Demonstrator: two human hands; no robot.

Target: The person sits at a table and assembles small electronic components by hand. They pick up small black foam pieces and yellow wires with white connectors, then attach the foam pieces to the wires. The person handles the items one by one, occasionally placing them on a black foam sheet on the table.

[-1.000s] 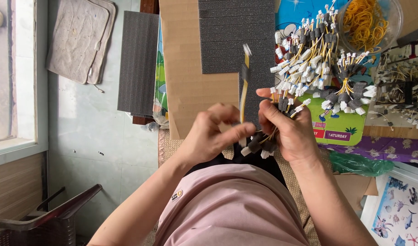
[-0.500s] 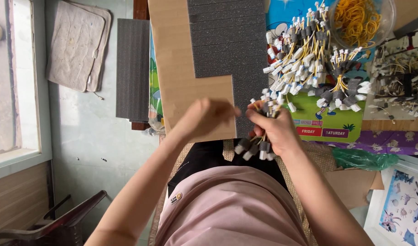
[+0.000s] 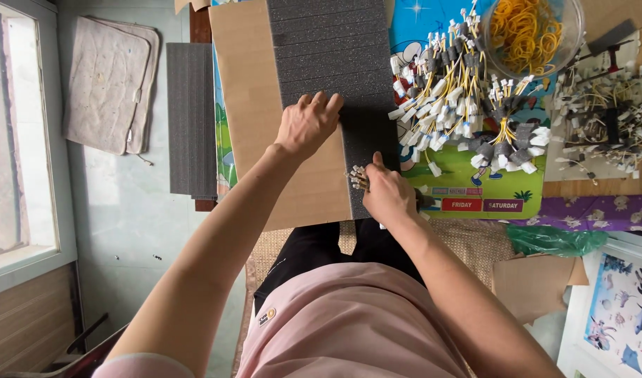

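While my left hand (image 3: pixel 308 126) lies flat, fingers spread, on the foam sheet (image 3: pixel 328 49) over the cardboard (image 3: pixel 247 84), my right hand (image 3: pixel 389 194) is closed around a small bundle of white connectors (image 3: pixel 359 176) at the foam's near right edge, tips pointing left. Just right of the foam, a heap of tied wire bundles (image 3: pixel 468 105) sits on the coloured mat (image 3: pixel 475 189); a clear bowl of yellow rubber bands (image 3: pixel 531 31) stands beyond it
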